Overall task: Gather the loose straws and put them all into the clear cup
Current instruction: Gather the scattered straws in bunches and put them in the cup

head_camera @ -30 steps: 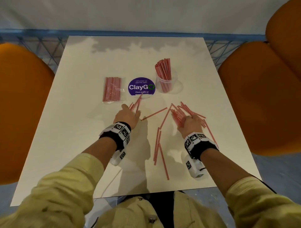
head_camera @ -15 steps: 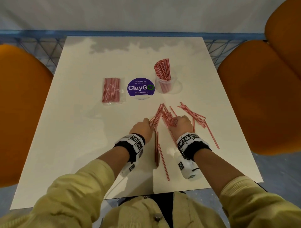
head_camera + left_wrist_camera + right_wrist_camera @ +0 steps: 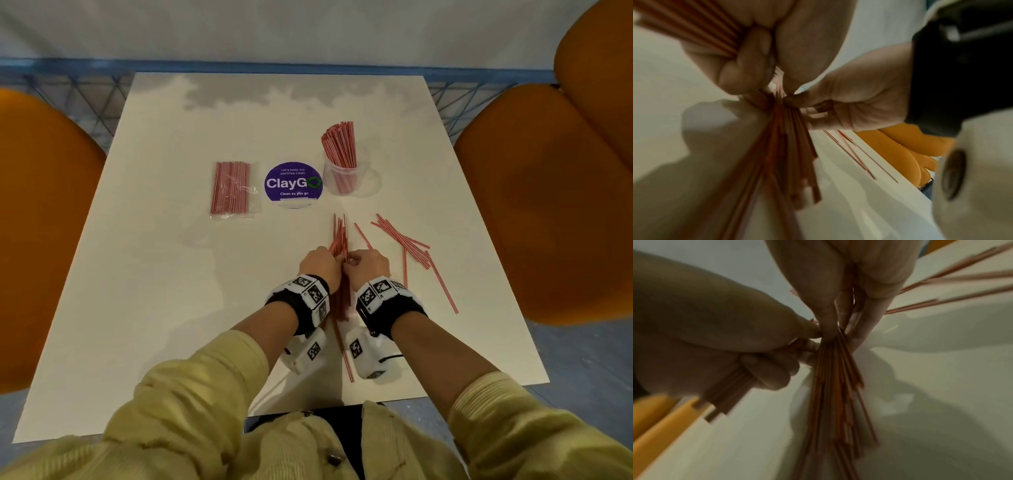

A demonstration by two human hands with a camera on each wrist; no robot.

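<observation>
On the left of the white table (image 3: 164, 274) a sealed clear packet of red straws (image 3: 231, 192) lies well clear of the work. At centre, the left hand (image 3: 317, 263) and right hand (image 3: 368, 265) both clench one uneven bundle of thin red-and-white striped straws (image 3: 340, 236); ragged ends could slip out or snag as it lifts. The clear plastic cup (image 3: 342, 176), far right of centre, is already crowded and may tip. Right again, scattered loose straws (image 3: 406, 243) lie near the table's right edge and could roll off.
</observation>
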